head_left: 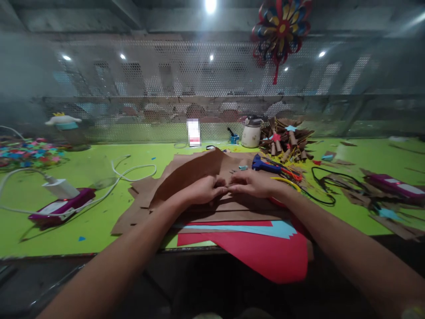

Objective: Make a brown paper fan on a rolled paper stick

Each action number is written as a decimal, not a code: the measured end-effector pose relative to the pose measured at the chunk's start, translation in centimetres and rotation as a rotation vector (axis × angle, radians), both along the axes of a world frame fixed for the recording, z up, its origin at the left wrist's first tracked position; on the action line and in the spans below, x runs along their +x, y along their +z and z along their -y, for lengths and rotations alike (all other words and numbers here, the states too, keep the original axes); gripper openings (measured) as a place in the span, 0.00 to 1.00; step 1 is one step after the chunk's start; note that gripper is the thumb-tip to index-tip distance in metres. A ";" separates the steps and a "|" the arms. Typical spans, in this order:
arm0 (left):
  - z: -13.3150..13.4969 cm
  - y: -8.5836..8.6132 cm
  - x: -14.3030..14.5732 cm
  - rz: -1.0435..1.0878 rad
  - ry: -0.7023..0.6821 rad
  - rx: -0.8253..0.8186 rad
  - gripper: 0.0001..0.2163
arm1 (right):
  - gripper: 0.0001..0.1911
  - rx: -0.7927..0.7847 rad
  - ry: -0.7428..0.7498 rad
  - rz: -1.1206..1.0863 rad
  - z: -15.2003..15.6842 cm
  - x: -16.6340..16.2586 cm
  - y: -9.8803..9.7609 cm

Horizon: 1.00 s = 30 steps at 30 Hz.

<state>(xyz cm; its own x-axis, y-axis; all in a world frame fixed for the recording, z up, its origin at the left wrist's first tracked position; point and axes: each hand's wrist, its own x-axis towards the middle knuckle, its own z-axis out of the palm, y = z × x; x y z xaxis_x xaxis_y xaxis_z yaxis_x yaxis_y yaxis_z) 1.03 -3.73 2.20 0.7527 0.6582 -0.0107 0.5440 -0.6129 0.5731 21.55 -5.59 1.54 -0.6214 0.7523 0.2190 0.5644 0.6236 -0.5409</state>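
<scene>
A sheet of brown kraft paper point(191, 175) curls up at its far side, over more brown paper lying on the table. At its near part, my left hand point(209, 188) is closed with fingertips pinched on the paper. Right beside it, nearly fingertip to fingertip, my right hand point(249, 182) is pinched on the same sheet. The fingers partly hide the bit of paper between them. Beyond my right hand lies a blue glue gun point(265, 165). Red paper point(265, 257) and light blue paper point(232, 228) stick out below the brown sheets, the red one drooping over the table edge.
On the green table point(96, 177) at left are a purple power strip point(63, 208) with a white charger and cable, and a pile of paper stars point(36, 153). Brown paper rolls with stars point(288, 139), a white jar point(251, 133) and another purple strip point(395, 186) stand right.
</scene>
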 end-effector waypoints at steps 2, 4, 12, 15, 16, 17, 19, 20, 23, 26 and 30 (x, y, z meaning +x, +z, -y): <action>-0.1 -0.1 -0.1 0.018 -0.008 0.014 0.12 | 0.12 0.106 0.020 0.061 0.2 -0.1 0.2; -0.1 0.0 -0.1 0.041 -0.035 0.040 0.12 | 0.13 0.147 0.041 0.100 0.2 -0.1 0.3; 0.7 0.3 0.2 0.003 -0.002 -0.008 0.11 | 0.15 0.098 0.067 0.128 0.1 0.3 0.5; 0.5 0.3 0.1 0.034 0.019 -0.012 0.11 | 0.15 0.027 0.065 0.083 0.1 0.5 0.8; 0.4 0.3 0.1 0.049 0.017 -0.034 0.12 | 0.16 -0.002 0.063 0.077 0.0 0.5 0.9; 0.2 0.3 0.0 0.058 0.006 -0.061 0.12 | 0.16 -0.036 0.058 0.075 0.0 0.6 0.9; -0.2 0.3 -0.3 0.055 -0.025 -0.081 0.13 | 0.17 -0.112 0.047 0.075 -0.2 0.9 0.9; -0.3 0.3 -0.4 0.043 -0.033 -0.072 0.13 | 0.17 -0.145 0.043 0.072 -0.2 1.0 0.9; -0.5 0.4 -0.7 -0.021 -0.029 -0.017 0.14 | 0.17 -0.147 0.036 0.071 -0.3 1.1 0.8; -0.3 0.6 -0.7 -0.065 -0.018 0.035 0.14 | 0.15 -0.039 0.017 0.080 -0.3 0.8 0.6; 0.0 0.9 -0.6 -0.054 -0.049 0.095 0.13 | 0.15 -0.002 -0.008 0.047 -0.2 0.4 0.1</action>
